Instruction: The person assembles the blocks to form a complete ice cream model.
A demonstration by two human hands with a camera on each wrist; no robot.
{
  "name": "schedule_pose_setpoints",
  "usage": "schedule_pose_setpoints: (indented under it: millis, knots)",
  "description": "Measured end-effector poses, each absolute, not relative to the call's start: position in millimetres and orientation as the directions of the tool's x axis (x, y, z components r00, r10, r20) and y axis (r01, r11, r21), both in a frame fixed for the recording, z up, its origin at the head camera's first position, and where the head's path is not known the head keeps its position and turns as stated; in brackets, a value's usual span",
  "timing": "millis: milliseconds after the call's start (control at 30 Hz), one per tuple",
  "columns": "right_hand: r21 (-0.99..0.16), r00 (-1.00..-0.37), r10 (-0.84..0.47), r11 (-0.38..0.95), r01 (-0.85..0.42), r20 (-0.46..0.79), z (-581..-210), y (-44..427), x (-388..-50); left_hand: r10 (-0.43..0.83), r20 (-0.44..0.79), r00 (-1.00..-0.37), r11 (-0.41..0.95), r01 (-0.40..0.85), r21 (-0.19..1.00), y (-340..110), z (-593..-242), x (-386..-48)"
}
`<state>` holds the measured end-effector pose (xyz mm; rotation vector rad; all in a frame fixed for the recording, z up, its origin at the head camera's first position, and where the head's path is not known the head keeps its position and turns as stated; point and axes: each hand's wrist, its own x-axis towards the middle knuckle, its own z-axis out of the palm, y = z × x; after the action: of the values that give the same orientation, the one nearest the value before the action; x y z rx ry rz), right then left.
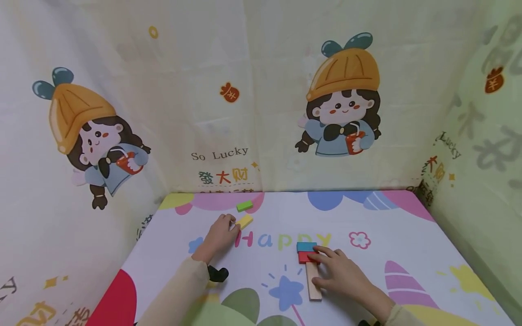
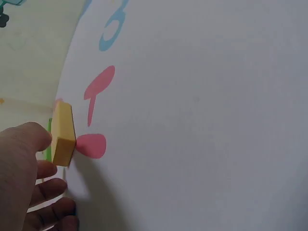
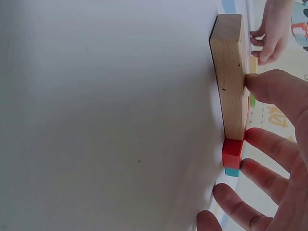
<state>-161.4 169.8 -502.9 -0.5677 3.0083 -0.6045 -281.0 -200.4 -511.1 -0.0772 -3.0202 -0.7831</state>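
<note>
My left hand (image 1: pixel 220 233) is at the left end of a yellow block (image 1: pixel 245 221), its thumb and index finger pinching it. In the left wrist view this yellow block (image 2: pixel 63 134) is beside the thumb, other fingers loosely bent below. A green block (image 1: pixel 244 206) lies just behind. My right hand (image 1: pixel 344 274) spreads over a row of blocks: its thumb touches the long plain wooden block (image 1: pixel 312 287), and fingertips rest at the red block (image 1: pixel 303 257) and the blue block (image 1: pixel 306 246). Red lies between blue and wood, touching both.
A white tabletop (image 1: pixel 261 262) printed with colourful shapes and the word Happy lies under the blocks. Printed cloth (image 1: pixel 277 113) hangs behind and along both sides. A dark object (image 1: pixel 218 273) shows beside the left sleeve.
</note>
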Motion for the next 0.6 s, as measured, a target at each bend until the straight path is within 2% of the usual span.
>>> schedule_pose_setpoints:
  millis: [200,600]
  knots:
    - [-0.374,-0.934,-0.353,0.859,-0.349,0.060,-504.8,168.6,-163.4,0.013,0.022,-1.000,0.837,0.023,0.546,-198.3,-515.1,-287.2]
    - [-0.366,-0.934,-0.347,0.861,-0.352,0.082,-507.1,168.5,-162.9,-0.022,0.003,-1.000,0.809,-0.016,0.588,-193.6,-516.1,-289.7]
